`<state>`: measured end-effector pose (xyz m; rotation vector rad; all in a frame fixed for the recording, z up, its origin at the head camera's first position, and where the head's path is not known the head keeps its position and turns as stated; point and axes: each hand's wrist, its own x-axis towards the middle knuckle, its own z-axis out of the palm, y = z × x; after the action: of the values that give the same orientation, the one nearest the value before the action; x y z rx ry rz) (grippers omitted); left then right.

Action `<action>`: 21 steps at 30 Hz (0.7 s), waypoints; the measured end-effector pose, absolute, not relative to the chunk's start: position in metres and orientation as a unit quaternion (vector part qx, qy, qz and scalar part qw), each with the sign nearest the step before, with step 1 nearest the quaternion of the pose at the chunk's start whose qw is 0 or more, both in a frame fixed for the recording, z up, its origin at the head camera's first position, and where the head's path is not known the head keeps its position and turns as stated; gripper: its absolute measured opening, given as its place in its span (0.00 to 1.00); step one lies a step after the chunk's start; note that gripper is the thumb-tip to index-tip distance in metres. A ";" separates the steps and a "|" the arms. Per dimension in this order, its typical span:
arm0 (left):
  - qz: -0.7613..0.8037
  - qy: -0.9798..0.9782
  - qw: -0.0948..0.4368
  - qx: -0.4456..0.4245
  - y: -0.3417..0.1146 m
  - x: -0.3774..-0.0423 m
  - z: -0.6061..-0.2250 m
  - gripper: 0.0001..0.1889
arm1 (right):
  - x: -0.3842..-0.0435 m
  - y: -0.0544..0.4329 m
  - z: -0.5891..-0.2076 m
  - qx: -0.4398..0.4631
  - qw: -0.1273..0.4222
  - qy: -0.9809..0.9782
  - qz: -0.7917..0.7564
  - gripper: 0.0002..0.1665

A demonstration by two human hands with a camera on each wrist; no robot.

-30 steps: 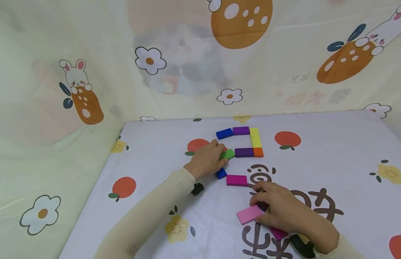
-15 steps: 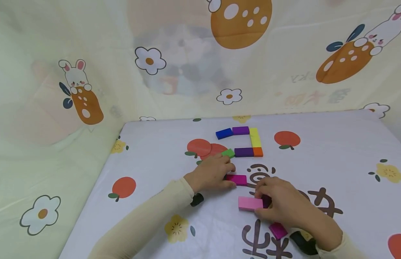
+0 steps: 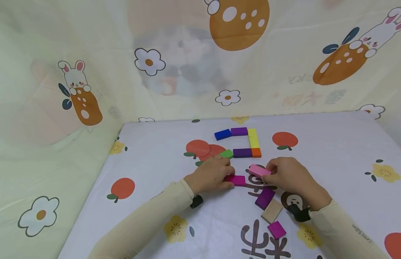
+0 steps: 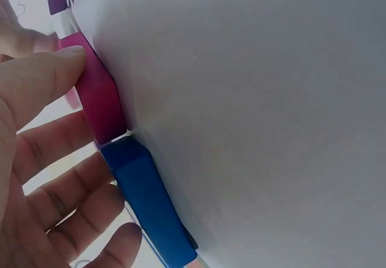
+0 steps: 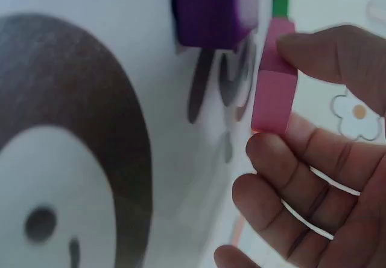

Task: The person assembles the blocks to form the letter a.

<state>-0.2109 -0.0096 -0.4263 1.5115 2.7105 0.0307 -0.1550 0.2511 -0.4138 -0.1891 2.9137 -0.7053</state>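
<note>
My left hand (image 3: 211, 175) pinches a magenta block (image 3: 237, 180) lying on the cloth. In the left wrist view, the thumb is against one side of it, and a blue block (image 4: 148, 201) stands end to end with it beside the other fingers. My right hand (image 3: 294, 180) grips a light pink block (image 3: 259, 170) between thumb and fingers, tilted, to the right of the magenta one. Beyond both hands, a green block (image 3: 227, 154), a dark purple block (image 3: 242, 153), an orange block (image 3: 256, 153) and a yellow block (image 3: 253, 138) form a bent line.
The line continues along the back with a purple block (image 3: 239, 131) and a blue block (image 3: 222, 134). Nearer me lie a loose purple block (image 3: 264, 198), a plain wooden block (image 3: 271, 211) and a second magenta block (image 3: 276, 230). A printed cloth (image 3: 148, 151) covers the table.
My left hand has come from beside the green block to the magenta one. My right hand has carried the pink block forward, uncovering the purple and wooden blocks.
</note>
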 end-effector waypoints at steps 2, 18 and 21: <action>0.010 0.872 0.020 0.488 -0.010 -0.211 -0.427 0.18 | -0.159 0.250 -0.416 -0.044 0.083 0.967 -0.237 0.13; 0.010 0.870 0.013 0.494 -0.010 -0.212 -0.427 0.16 | -0.166 0.233 -0.412 0.018 0.119 0.971 -0.206 0.35; 0.011 0.869 0.012 0.494 -0.011 -0.211 -0.427 0.16 | -0.166 0.235 -0.410 0.013 0.135 0.966 -0.221 0.39</action>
<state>-0.2114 -0.0106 -0.4265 1.5408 2.7106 0.0340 -0.1658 0.2347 -0.4105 0.0367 2.7974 -0.6396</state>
